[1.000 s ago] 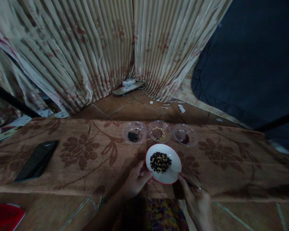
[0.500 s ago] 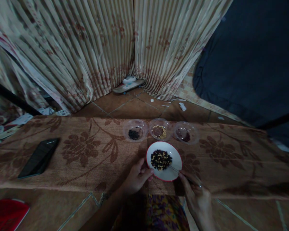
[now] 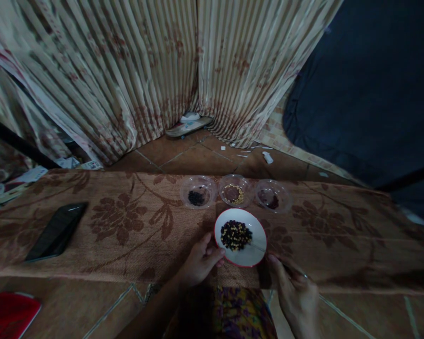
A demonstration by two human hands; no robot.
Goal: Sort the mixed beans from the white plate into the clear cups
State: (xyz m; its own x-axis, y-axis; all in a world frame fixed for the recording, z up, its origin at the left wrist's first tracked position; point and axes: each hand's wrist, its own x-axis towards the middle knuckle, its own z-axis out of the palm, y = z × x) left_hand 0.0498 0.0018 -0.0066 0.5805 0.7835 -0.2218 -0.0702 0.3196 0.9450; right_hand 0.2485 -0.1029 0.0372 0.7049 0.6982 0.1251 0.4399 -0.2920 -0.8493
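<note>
A white bowl with a red rim (image 3: 255, 256) sits on the cloth-covered table, holding a heap of mixed dark and yellow beans (image 3: 236, 235). My left hand (image 3: 203, 259) grips its lower left rim, thumb on the edge and fingers below. At the bowl's right side, my right hand (image 3: 293, 292) is closed around thin metal tweezers (image 3: 259, 247), whose blurred tips reach toward the beans. Behind the bowl stand three clear plastic bowls: the left one (image 3: 212, 188) has black beans, the middle one (image 3: 233, 178) yellow beans, the right one (image 3: 284, 200) dark red beans.
A dark phone or tablet (image 3: 58, 230) lies at the table's left. The brown flowered cloth (image 3: 134, 249) covers the tabletop. Behind it are tiled floor (image 3: 198, 153) with white scraps and a striped curtain (image 3: 162, 70). A red object (image 3: 10, 313) shows at lower left.
My right hand has moved slightly right and down with the tweezers, drawing their tips back a little. My left hand and the bowl stay nearly in place.
</note>
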